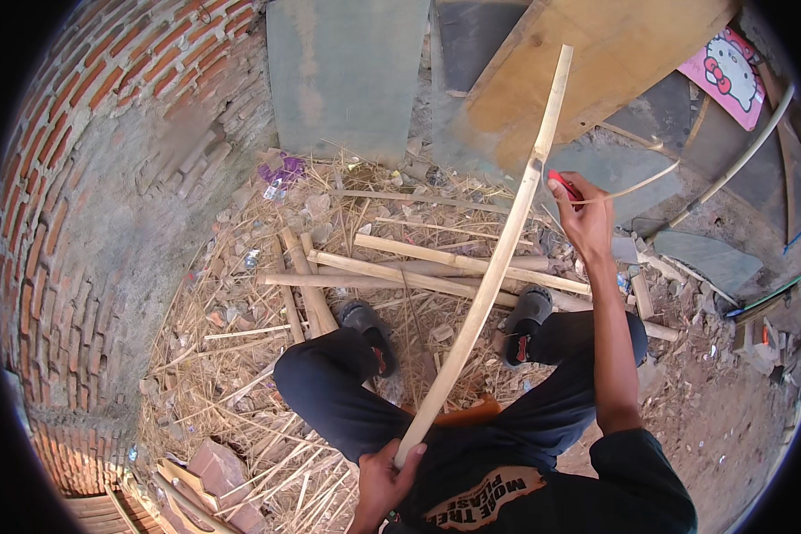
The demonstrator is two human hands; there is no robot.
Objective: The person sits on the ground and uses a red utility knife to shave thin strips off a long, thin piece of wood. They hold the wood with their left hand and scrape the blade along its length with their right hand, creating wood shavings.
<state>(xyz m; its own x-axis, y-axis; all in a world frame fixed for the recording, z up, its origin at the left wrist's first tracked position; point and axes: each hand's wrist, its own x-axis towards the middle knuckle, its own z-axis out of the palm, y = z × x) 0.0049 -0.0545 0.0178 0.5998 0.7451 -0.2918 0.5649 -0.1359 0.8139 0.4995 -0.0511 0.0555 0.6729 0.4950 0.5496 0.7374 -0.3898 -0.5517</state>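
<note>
A long split bamboo strip (485, 298) slants up and away from my lap, with a bend at a node near its far part. My left hand (385, 481) is closed around its near end, close to my body. Out at the right, my right hand (586, 209) grips a red-handled knife (562, 182). What looks like its blade meets the strip at the node; the blade itself is hardly visible. A thin, curved bamboo sliver (641, 184) runs out past the right hand.
Several bamboo pieces (418, 267) lie across each other beyond my shoes (529, 311). Shavings and rubble cover the ground. A brick wall (71, 205) rises at left. Grey boards (343, 80) and a brown board (587, 62) stand at the back. A broken block (218, 472) lies lower left.
</note>
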